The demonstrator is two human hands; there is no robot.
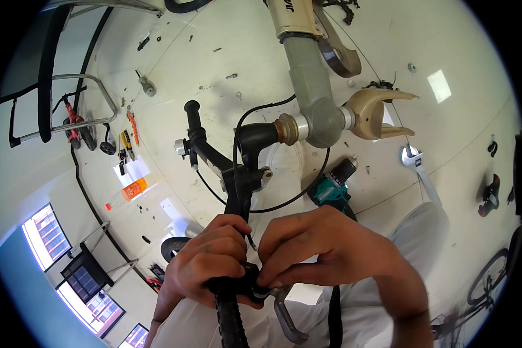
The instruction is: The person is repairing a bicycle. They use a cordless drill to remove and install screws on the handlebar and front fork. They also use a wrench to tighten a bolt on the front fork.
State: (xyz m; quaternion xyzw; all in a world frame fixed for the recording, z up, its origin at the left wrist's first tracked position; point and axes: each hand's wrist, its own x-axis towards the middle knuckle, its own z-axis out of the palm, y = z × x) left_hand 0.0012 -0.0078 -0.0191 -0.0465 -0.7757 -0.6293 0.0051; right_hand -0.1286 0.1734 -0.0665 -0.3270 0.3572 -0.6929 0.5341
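Observation:
A bicycle handlebar (233,204) with a black stem stands in front of me, joined to a grey and beige frame (312,87). My left hand (210,262) is wrapped round the bar at the brake lever's black mount, just above the ribbed rubber grip (231,326). With fingertips pinched together, my right hand (330,246) holds the base of the silver brake lever (287,319). A black brake cable (236,148) loops from the frame, and a cable's bare end (253,243) shows between my hands. Fingers hide the lever's pivot.
A teal cordless drill (333,188) lies right of the handlebar, below the beige fork (368,116). Farther right is an adjustable wrench (416,159). An orange bottle (134,189), pliers (127,144) and a grey-handled tool (147,87) lie on the left floor, among scattered bolts.

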